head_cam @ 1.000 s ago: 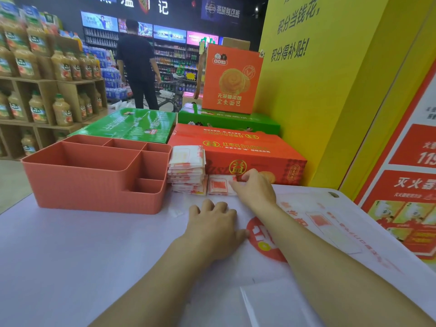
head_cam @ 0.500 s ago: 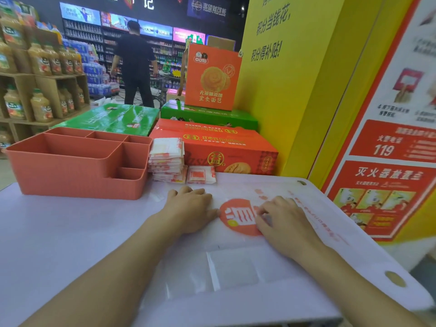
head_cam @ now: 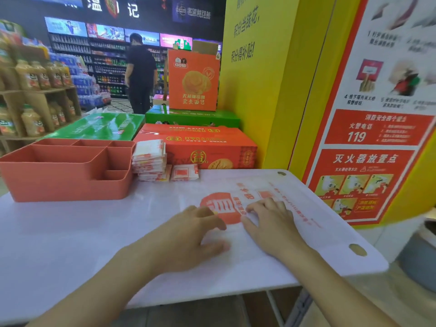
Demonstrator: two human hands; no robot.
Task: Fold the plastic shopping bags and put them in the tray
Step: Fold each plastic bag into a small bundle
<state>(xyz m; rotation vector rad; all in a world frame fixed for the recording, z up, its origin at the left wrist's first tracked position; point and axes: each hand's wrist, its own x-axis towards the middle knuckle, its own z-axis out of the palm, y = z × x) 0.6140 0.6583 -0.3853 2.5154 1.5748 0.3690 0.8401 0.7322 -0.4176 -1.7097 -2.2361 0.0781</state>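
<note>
A white plastic shopping bag with red print lies flat on the table, reaching its right edge. My left hand rests on the bag with fingers spread beside the round red logo. My right hand lies flat on the bag just right of the logo, fingers straight. A stack of folded bags stands beside the salmon compartment tray, and one folded bag lies to the stack's right. The tray's compartments look empty.
Red boxes and green boxes stand behind the white table. A yellow pillar and a red poster are on the right. A person stands in the far aisle. Shelves of bottles line the left.
My right hand drew back from the single folded bag to the flat bag, and my left hand slid right towards the logo. Both now lie side by side on the bag.
</note>
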